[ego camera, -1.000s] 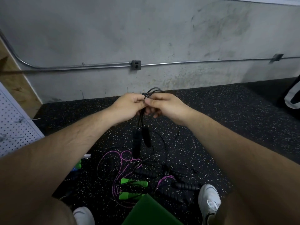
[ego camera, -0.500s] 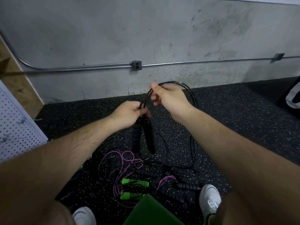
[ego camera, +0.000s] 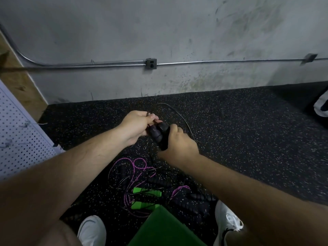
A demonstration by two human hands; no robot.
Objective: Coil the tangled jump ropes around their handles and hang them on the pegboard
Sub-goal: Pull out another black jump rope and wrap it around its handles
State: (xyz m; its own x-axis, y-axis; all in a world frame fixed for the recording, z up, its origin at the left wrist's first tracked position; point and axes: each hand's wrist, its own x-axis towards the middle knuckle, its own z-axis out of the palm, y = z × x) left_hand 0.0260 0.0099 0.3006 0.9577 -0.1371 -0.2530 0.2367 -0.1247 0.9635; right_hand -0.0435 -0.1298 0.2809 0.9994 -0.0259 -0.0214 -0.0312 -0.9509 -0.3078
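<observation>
Hands close together above floor [ego camera: 248, 139]: left hand [ego camera: 136, 125] pinches black cord [ego camera: 179, 116], right hand [ego camera: 177, 144] grips paired black handles [ego camera: 158, 134]. Risk: slack loop likely trails into tangle [ego camera: 152, 181] and could snag purple rope [ego camera: 134, 162]. Wraps could slip if pinch eases.

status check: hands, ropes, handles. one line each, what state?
left hand: pinching the black rope by the handle tops
right hand: fingers wrapped round both black handles
black handles: paired side by side, held off the floor
black rope: loose loop, not yet wound on the handles
purple rope: tangled in the floor pile
green handles: lying in the same pile, untouched
</observation>
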